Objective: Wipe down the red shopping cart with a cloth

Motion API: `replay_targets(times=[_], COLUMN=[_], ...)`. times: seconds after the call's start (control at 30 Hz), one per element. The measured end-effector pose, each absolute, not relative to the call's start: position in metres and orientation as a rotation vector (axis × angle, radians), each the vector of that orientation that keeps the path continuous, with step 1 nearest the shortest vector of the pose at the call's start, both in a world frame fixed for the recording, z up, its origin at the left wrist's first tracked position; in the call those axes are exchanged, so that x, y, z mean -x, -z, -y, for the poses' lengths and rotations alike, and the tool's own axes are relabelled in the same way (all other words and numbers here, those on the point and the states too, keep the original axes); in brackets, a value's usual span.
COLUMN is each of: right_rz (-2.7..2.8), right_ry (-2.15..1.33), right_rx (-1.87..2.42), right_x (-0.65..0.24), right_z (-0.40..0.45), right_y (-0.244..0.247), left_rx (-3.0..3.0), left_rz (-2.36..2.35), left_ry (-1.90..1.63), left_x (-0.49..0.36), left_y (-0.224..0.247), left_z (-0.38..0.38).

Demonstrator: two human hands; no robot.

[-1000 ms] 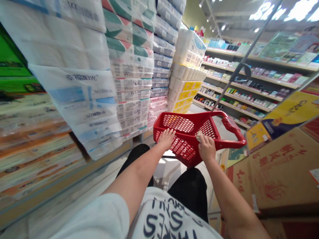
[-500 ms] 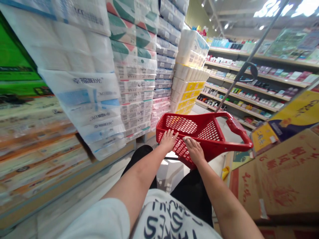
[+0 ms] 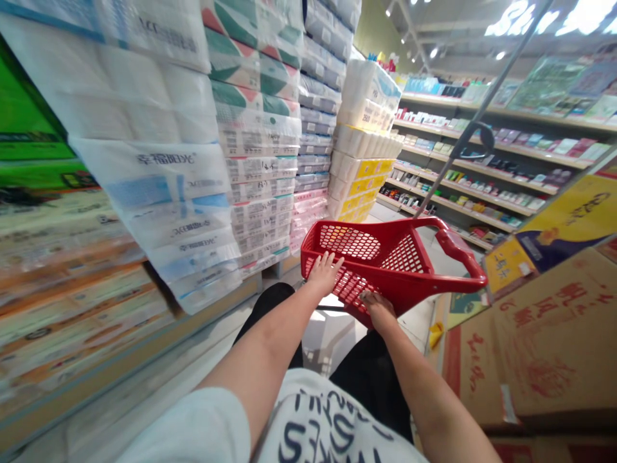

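The spread left hand [image 3: 324, 273] and the right hand [image 3: 378, 310], fingers curled over the edge, press on the near rim of a red plastic mesh shopping basket [image 3: 402, 255], keeping it steady.

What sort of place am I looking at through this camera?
Most likely a supermarket or similar shop: there's a red shopping basket in front of the person, toilet paper packs in tall stacks, and shelves of small packaged goods along the aisle.
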State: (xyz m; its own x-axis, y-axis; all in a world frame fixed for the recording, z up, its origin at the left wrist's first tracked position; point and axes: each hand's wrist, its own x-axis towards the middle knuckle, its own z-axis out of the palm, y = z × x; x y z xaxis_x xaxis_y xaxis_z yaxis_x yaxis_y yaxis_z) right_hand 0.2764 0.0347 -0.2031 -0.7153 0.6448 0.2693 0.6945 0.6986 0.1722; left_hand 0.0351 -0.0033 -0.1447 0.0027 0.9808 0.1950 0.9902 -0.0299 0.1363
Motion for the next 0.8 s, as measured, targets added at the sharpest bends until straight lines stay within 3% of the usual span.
replay_targets(times=[0.1, 0.27, 0.43, 0.8], right_rz=[2.733, 2.588, 2.493, 2.550], right_ry=[0.372, 0.434, 0.463, 0.524], right_rx=[1.052, 0.772, 0.904, 0.886], right_x=[-0.272, -0.244, -0.225, -0.235], right_z=[-0.032, -0.036, -0.047, -0.041], right_y=[0.200, 0.146, 0.111, 0.146], left_rx=[2.204, 2.172, 2.154, 2.184], left_rz=[2.170, 2.189, 2.201, 2.146], left_ry=[0.349, 0.337, 0.281, 0.228], left_x=[-0.035, -0.035, -0.037, -0.047], left_y=[0.143, 0.141, 0.138, 0.133], left_z=[0.004, 0.003, 0.001, -0.011])
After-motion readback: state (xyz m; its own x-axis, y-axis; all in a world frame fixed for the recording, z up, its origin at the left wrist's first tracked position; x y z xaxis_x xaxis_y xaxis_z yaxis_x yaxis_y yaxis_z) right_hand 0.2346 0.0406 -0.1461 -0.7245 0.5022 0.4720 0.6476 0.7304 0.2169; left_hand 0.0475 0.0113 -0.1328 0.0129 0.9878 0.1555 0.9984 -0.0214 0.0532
